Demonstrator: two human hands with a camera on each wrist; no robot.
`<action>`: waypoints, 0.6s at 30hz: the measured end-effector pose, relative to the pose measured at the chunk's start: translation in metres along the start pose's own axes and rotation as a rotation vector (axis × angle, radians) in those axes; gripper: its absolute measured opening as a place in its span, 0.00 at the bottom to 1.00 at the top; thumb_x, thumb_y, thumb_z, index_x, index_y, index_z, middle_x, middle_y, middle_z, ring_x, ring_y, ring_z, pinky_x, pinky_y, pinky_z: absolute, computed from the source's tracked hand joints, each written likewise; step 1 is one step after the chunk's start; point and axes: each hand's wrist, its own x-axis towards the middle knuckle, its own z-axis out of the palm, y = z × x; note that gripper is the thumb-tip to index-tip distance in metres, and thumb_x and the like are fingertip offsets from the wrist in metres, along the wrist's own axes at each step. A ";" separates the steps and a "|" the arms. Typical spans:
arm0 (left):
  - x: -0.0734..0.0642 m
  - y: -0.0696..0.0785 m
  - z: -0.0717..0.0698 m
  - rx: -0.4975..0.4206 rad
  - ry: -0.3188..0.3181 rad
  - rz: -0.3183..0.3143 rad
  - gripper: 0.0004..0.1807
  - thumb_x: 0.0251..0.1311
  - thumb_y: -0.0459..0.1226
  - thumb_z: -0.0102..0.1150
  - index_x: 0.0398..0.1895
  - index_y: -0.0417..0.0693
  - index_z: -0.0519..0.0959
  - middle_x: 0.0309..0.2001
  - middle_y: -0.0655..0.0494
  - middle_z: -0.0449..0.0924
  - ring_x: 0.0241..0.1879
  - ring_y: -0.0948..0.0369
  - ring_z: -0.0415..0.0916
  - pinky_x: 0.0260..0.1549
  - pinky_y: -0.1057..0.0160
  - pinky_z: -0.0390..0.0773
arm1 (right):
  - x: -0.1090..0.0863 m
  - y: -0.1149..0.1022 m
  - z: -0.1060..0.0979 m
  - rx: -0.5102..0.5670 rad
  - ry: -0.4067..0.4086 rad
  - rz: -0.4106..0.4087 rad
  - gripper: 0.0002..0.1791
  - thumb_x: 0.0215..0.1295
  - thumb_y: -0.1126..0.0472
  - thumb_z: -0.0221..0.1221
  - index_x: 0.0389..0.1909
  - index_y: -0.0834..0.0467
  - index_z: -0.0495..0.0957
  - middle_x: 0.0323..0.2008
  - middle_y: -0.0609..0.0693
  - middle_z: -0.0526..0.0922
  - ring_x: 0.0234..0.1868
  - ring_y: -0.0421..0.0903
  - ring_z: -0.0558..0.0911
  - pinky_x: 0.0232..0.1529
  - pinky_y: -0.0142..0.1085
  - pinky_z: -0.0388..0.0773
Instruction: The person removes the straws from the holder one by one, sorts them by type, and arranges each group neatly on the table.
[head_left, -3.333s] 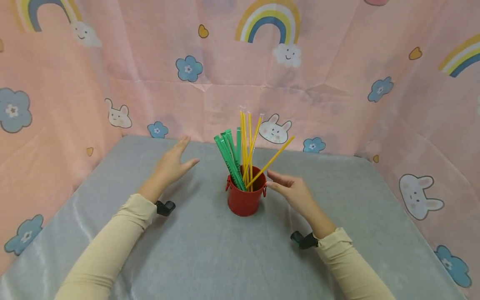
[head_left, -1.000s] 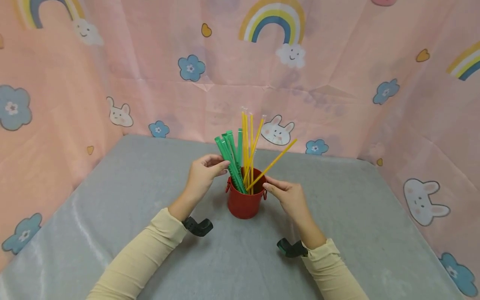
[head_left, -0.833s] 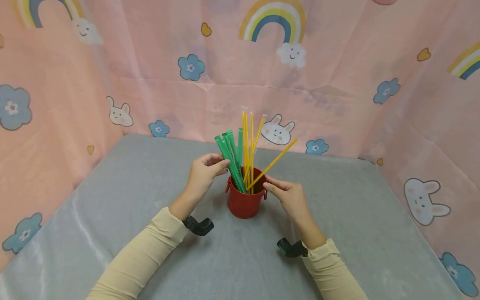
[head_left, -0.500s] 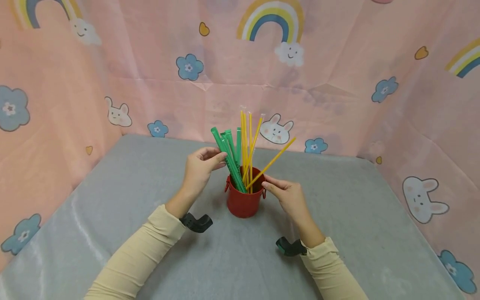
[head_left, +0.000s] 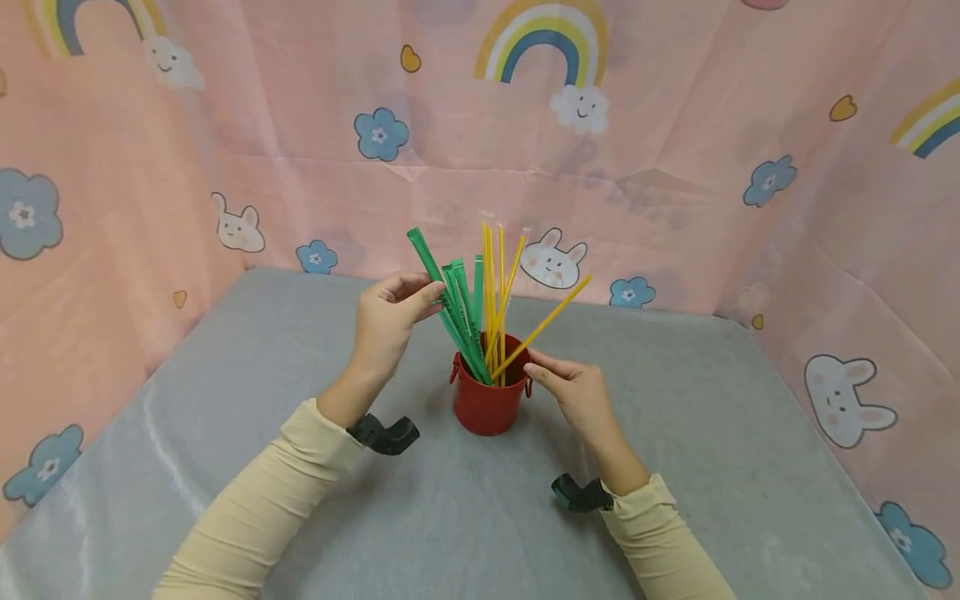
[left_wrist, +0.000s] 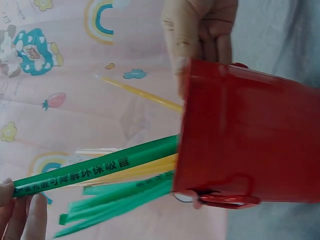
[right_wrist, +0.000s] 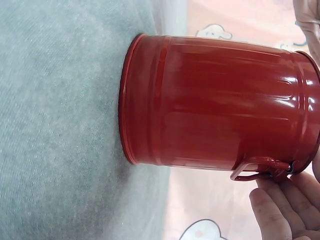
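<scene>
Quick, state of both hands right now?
Left hand: closed, holding a green straw.
Right hand: closed, holding the red bucket at its rim.

A glossy, round red bucket (head_left: 487,408) stands upright in mid-scene. A green wrapped straw (left_wrist: 97,167), printed with dark characters, leans out over its left rim, lower end inside the bucket.

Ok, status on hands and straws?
Left hand pinching green straw, lower end inside red bucket. Right hand gripping bucket's rim. Other green straws close alongside.
</scene>
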 end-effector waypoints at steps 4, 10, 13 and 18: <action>0.002 0.010 -0.002 -0.039 0.013 0.029 0.13 0.63 0.31 0.65 0.44 0.27 0.80 0.33 0.60 0.83 0.36 0.66 0.85 0.42 0.61 0.86 | 0.001 0.000 0.000 -0.003 0.007 -0.007 0.22 0.66 0.53 0.65 0.59 0.55 0.81 0.55 0.56 0.84 0.63 0.53 0.79 0.66 0.54 0.72; 0.002 0.025 -0.007 -0.082 0.036 0.104 0.10 0.62 0.29 0.64 0.42 0.29 0.81 0.34 0.58 0.83 0.36 0.65 0.85 0.43 0.59 0.86 | 0.000 -0.001 0.000 -0.015 0.000 -0.009 0.22 0.67 0.53 0.64 0.59 0.55 0.80 0.55 0.56 0.84 0.63 0.53 0.79 0.66 0.54 0.72; 0.004 0.032 -0.011 -0.110 0.049 0.145 0.08 0.61 0.29 0.65 0.40 0.31 0.82 0.34 0.56 0.84 0.35 0.64 0.86 0.42 0.58 0.86 | 0.000 -0.001 0.000 -0.012 -0.002 -0.001 0.22 0.67 0.53 0.64 0.60 0.55 0.80 0.55 0.56 0.84 0.62 0.53 0.80 0.65 0.53 0.73; 0.006 0.045 -0.020 -0.103 0.056 0.188 0.09 0.60 0.32 0.67 0.41 0.34 0.84 0.34 0.57 0.85 0.34 0.63 0.86 0.40 0.59 0.86 | 0.000 -0.001 0.000 -0.007 -0.002 0.005 0.23 0.67 0.52 0.64 0.60 0.55 0.80 0.55 0.56 0.83 0.63 0.53 0.80 0.66 0.53 0.73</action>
